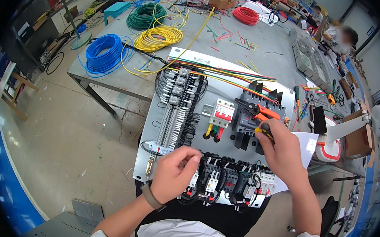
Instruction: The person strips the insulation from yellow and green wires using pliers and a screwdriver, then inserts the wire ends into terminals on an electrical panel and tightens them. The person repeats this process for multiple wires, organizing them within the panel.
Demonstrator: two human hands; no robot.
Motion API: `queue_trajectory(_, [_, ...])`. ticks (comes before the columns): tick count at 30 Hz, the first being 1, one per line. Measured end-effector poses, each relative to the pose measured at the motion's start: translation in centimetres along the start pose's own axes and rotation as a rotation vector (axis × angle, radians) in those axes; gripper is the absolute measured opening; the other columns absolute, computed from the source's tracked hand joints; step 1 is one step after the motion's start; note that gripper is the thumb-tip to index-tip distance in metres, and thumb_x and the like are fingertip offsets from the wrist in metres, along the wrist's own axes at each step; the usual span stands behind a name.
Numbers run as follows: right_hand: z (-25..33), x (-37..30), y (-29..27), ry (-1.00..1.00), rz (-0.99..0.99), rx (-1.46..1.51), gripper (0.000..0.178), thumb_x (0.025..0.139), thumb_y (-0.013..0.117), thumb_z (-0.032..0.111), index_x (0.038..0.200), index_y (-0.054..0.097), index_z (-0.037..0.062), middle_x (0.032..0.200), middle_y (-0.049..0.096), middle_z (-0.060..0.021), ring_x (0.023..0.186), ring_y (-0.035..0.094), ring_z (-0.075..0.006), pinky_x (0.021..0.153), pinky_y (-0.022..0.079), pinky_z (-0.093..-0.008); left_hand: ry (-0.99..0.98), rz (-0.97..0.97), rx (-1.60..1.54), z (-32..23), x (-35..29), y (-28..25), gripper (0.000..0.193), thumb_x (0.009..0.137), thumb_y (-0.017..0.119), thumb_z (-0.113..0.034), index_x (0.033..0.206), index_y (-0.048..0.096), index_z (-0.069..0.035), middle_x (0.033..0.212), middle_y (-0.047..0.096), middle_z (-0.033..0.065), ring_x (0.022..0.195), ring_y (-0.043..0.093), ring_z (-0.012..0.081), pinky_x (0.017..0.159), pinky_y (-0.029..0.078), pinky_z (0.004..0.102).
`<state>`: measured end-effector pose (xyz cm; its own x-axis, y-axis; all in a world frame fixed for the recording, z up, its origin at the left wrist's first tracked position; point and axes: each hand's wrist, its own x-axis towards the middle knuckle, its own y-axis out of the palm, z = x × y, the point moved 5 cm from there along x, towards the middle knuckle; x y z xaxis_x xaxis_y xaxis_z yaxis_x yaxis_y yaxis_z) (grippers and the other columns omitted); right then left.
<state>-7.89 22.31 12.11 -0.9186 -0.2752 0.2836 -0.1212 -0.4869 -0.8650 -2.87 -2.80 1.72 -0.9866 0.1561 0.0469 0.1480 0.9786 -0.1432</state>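
Observation:
A grey mounting panel (pixel 216 88) full of electrical parts lies in front of me, its far end by the table. My right hand (pixel 281 149) is closed around a screwdriver (pixel 264 131) with a yellow and black handle, over the panel's right side. Just beyond it, orange-handled pliers (pixel 265 111) lie on a large dark circuit breaker (pixel 247 123). My left hand (pixel 175 173) is closed, fingers curled near the lower row of contactors (pixel 230 180); what they hold, if anything, is hidden. Left of centre runs a terminal strip (pixel 169 125). A white breaker with red switches (pixel 222 111) sits mid-panel.
Coils of blue (pixel 103 54), green (pixel 146 16), yellow (pixel 158 38) and red wire (pixel 245 15) lie on the grey table (pixel 278 47). A white fan (pixel 336 133) and a cardboard box (pixel 358 135) stand at the right. Other people work at the far side.

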Motion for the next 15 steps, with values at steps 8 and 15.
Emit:
queue_trajectory(8, [1.3,0.6,0.3,-0.013,0.047,-0.157,0.020,0.093,0.071,0.012,0.109,0.060,0.0047,0.090,0.069,-0.0163,0.078,0.070,-0.0381,0.062,0.053,-0.0452,0.335,0.039,0.319,-4.1,7.3,5.6,0.026,0.096,0.065,-0.011,0.121,0.066,-0.004,0.102,0.067,0.0134,0.088,0.068,0.0307,0.079,0.055,0.0394])
queue_trajectory(15, [1.6,0.1,0.8,0.296,0.103,0.138,0.021,0.103,0.058,0.012,0.120,0.056,-0.0001,0.083,0.070,-0.0243,0.075,0.070,-0.0426,0.063,0.052,-0.0472,0.484,0.189,0.389,-2.4,10.8,11.1,0.033,0.087,0.065,-0.004,0.119,0.064,-0.003,0.103,0.061,0.0131,0.102,0.059,0.0361,0.085,0.052,0.0459])
